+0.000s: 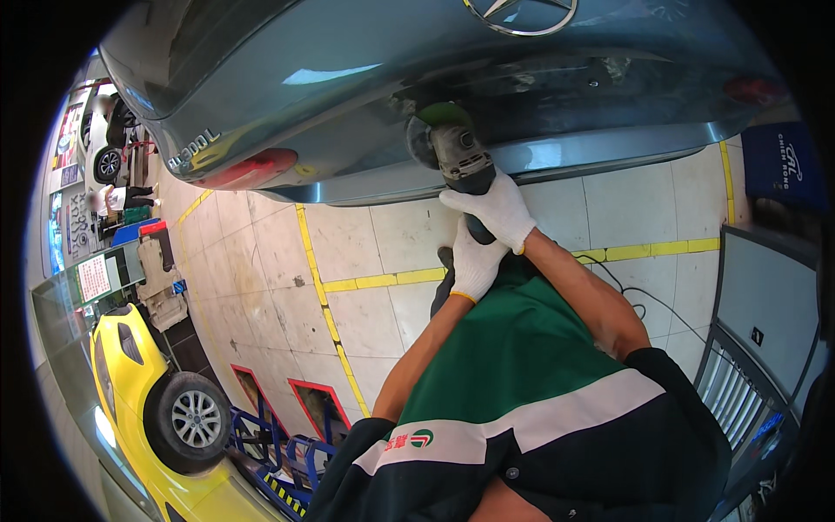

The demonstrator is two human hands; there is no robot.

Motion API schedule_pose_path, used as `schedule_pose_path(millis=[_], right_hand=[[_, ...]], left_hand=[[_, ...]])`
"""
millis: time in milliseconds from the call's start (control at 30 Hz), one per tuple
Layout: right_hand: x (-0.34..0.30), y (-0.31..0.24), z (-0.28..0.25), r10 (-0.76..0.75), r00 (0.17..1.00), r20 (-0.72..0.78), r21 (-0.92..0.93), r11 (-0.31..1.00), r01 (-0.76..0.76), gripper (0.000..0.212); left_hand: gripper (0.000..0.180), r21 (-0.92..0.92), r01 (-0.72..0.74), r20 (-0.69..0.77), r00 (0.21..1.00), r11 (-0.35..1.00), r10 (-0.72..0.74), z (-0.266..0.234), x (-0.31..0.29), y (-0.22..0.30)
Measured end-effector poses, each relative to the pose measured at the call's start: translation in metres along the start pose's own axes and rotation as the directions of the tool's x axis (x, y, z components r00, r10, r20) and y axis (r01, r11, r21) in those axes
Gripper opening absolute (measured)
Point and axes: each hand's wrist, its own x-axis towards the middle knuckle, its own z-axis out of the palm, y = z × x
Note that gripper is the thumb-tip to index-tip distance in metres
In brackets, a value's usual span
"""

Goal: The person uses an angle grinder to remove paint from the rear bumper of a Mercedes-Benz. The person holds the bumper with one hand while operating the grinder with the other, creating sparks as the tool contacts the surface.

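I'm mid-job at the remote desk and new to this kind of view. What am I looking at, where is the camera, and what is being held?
There is no robot here, just a person at work. The picture comes from a wide fisheye camera worn on that person's head and looking down, so straight edges bend near the rim. Its left is the person's left. The white-gloved right hand grips a power tool, probably an angle grinder, near its head; the left hand, also gloved, is around its rear end. The tool's disc is at the rear of a blue-grey car; I cannot tell whether they touch. Beneath is a tiled floor marked with yellow lines. A yellow car stands at lower left.
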Motion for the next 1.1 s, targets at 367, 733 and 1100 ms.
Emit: schedule_pose_path(millis=[367, 733, 1100], right_hand=[[0.0, 0.005, 0.002, -0.019, 1.0, 0.005, 0.016, 1.0, 0.019, 0.074], [0.002, 0.005, 0.003, -0.018, 1.0, 0.008, 0.002, 1.0, 0.018, 0.077], [-0.001, -0.003, 0.001, 0.014, 1.0, 0.012, 0.013, 1.0, -0.014, 0.08]], left_hand=[[0.084, -0.016, 0.003, -0.005, 1.0, 1.0, -0.003, 0.0, 0.0, -0.001], [0.086, 0.02, -0.007, -0.012, 1.0, 1.0, 0.007, 0.0, -0.001, 0.0], [0.081, 0.047, 0.026, -0.017, 1.0, 0.999, -0.026, -0.001, -0.001, 0.001]])
